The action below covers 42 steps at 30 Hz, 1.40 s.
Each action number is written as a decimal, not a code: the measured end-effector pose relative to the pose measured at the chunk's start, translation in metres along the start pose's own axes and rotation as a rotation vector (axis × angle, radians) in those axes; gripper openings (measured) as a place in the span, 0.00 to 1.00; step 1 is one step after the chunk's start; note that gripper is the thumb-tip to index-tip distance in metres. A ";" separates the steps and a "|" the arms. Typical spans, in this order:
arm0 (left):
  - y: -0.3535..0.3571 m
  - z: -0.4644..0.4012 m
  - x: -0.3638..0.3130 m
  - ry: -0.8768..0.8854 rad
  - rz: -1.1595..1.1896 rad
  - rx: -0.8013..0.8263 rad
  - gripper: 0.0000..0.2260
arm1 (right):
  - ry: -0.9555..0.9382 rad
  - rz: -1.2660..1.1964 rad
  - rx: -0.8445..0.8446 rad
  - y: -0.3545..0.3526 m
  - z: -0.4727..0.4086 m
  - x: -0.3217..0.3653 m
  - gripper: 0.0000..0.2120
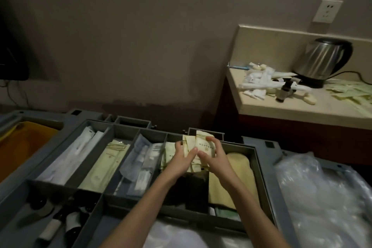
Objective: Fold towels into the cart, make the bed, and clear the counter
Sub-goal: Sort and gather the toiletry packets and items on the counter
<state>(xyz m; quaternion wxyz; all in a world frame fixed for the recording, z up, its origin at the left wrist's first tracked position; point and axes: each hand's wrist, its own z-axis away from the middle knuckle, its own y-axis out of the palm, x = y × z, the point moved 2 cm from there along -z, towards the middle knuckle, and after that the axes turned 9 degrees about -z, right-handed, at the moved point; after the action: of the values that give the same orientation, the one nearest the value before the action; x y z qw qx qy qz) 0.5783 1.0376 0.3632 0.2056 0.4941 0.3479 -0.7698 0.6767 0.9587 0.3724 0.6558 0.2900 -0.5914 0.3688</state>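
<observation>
Cart tray (259, 169): grey, divided into compartments, filling the lower half of the frame; long wrapped amenities lie in the left and middle slots, small dark bottles in the lower-left one.
Left hand (182, 159): at frame centre, its fingers curl around the left edge of a stack of cream sachets (201, 147), thumb pressed on the front.
Right hand (213, 155): just beside the left, its fingers pinch the stack's right and top edges; the thumbs almost touch.
Sachet position: held upright over the centre-right compartment, above more sachets already lying there.
Slip risk: the stack looks fanned and uneven, so loosening either grip early could let packets slide into the neighbouring slot or onto the cloth-like pad to the right.
Crease risk: squeezing harder to square the stack may bend the thin packets.
Surface (302, 110): at right of frame, carrying a steel kettle (324, 60), scattered wrapped items, a small bottle and loose sachets; this clearing looks unfinished, and a hasty reach could knock the bottle over.
</observation>
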 end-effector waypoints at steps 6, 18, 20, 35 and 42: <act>0.018 -0.031 0.024 -0.010 -0.047 -0.077 0.19 | 0.063 0.148 -0.152 0.009 -0.019 -0.021 0.31; 0.022 -0.048 0.049 0.123 -0.561 -0.227 0.19 | 0.182 0.552 -0.060 0.041 -0.040 -0.044 0.30; 0.022 -0.046 0.049 0.177 -0.655 -0.231 0.22 | 0.178 0.604 -0.037 0.041 -0.040 -0.046 0.30; -0.022 -0.043 0.058 0.255 -1.366 -0.197 0.25 | -0.185 1.255 -0.173 0.046 -0.021 -0.047 0.23; -0.019 -0.048 0.058 0.209 -1.470 -0.103 0.25 | -0.132 1.139 -0.172 0.018 -0.022 -0.053 0.22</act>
<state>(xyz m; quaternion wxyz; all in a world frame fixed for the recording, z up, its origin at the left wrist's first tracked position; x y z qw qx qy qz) 0.5705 1.0871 0.3040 -0.3735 0.1944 0.6421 -0.6406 0.6724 0.9793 0.3162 0.3369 -0.1060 -0.7217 0.5953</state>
